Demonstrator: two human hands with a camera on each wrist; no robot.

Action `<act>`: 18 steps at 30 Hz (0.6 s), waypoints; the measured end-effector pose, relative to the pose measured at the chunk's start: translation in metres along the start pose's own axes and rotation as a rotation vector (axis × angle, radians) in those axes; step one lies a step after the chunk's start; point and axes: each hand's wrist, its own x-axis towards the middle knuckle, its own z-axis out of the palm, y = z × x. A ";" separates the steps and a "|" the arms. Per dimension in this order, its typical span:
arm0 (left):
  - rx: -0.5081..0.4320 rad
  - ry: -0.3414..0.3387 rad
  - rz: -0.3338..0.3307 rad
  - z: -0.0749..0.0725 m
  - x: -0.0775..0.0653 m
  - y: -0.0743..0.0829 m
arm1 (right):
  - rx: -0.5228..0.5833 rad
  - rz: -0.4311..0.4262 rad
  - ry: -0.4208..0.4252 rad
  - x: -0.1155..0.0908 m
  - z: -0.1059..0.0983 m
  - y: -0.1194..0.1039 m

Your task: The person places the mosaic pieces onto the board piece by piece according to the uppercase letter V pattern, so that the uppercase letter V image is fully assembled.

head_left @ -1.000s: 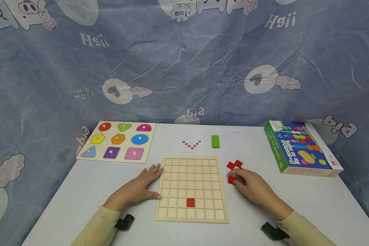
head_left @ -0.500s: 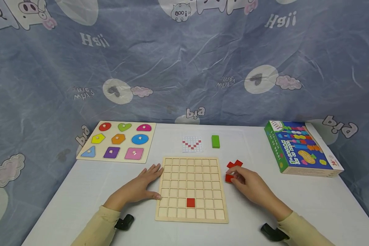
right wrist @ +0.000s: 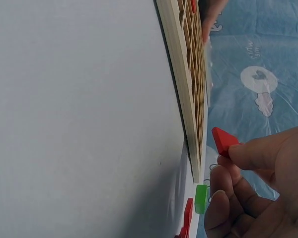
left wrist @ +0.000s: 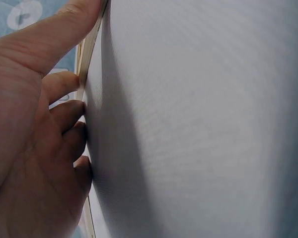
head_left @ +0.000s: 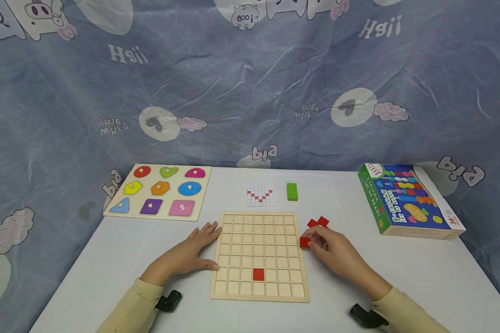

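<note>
Head view: board (head_left: 259,250) low centre, one set tile (head_left: 258,274), red, in its second row from the bottom. Left hand (head_left: 191,247) at the board's left edge, fingers extended and spread. Right hand (head_left: 337,252) pinches a red tile (head_left: 304,242) by the board's right edge; loose tiles (head_left: 323,221), also red, just above that hand. Card (head_left: 260,195) and green block (head_left: 292,192) above the board; puzzle (head_left: 172,196) left of centre, box (head_left: 412,203) far right.

Left wrist view: thumb and fingers at the board's edge, upper left.

Right wrist view: red tile between thumb and finger, right of centre; green block and loose tiles near the bottom.
</note>
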 end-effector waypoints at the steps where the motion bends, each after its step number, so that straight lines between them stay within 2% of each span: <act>1: 0.002 -0.001 -0.002 0.000 0.000 0.000 | 0.000 -0.002 0.000 0.000 0.001 -0.001; 18: -0.011 0.002 -0.006 0.000 0.000 -0.001 | 0.009 -0.025 -0.027 0.002 0.012 -0.016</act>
